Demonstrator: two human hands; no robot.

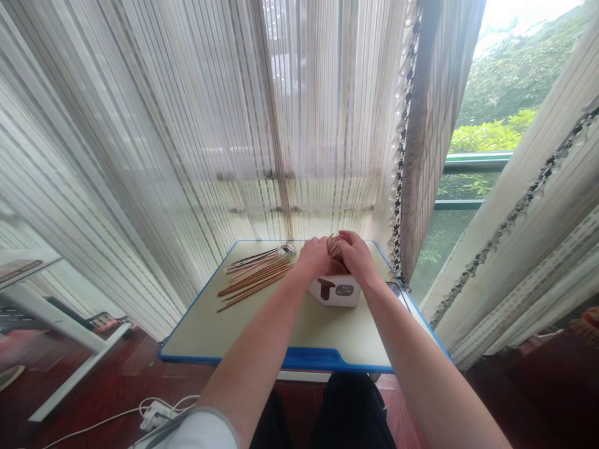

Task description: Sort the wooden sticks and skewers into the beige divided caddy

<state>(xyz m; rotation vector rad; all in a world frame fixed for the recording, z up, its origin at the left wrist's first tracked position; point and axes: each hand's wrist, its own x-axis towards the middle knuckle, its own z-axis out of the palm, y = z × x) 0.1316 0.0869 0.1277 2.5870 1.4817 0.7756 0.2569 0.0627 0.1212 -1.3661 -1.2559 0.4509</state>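
A white box (pixel 334 295) with brown printed shapes stands on the small table in front of me. Both my hands are at its top, around a bundle of thin brown chopsticks (pixel 335 247) whose ends show between them. My left hand (pixel 315 255) is closed against the bundle's left side, its fingertips partly hidden. Curled round the right side is my right hand (pixel 355 254). Something brown shows in the box opening below. To the left lie several more chopsticks (pixel 257 284) in a loose row, with a metal slotted spoon (pixel 289 249) behind them.
The table (pixel 201 330) has a blue rim. A dark flat object, maybe a phone (pixel 395 289), lies at its right edge. Striped curtains (pixel 187 125) hang close behind. On the floor at left are a power strip (pixel 156 416) with cords and a white table leg (pixel 79 380).
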